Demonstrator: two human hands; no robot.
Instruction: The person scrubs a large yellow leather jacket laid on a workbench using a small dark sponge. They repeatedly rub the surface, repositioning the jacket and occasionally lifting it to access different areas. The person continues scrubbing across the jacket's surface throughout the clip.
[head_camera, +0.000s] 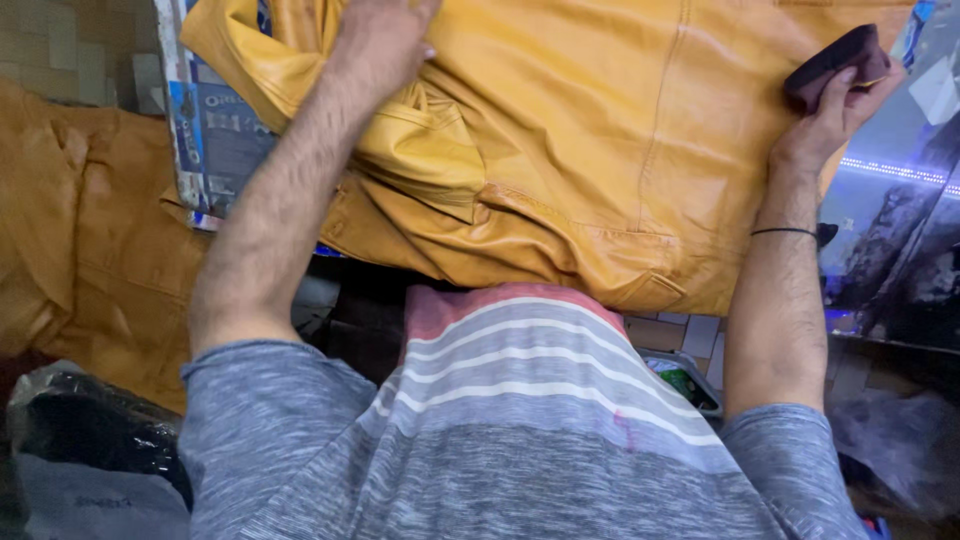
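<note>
Tan leather, a second garment (70, 230), lies in a heap at far left, well apart from your hands. Beside it a printed cardboard sheet (215, 130) shows from under the work.

Your left hand (385, 35) presses palm-down on the yellow jacket (600, 140), fingers spread and closed on nothing, just above the bunched pocket fold (425, 150). The jacket lies spread across the surface in front of you, its hem hanging toward your striped shirt (520, 400).

Your right hand (835, 105) sits at the jacket's right edge, fingers curled round a dark pad (835, 60); the pad is gripped firmly and rests at the leather's edge.

Judgement: you are at the wiping or polishing step, one hand anchoring, the other carrying the pad. The next stroke calls for steady hold-down on the left and the folds flattened first, or the pad will skip the creases.
</note>
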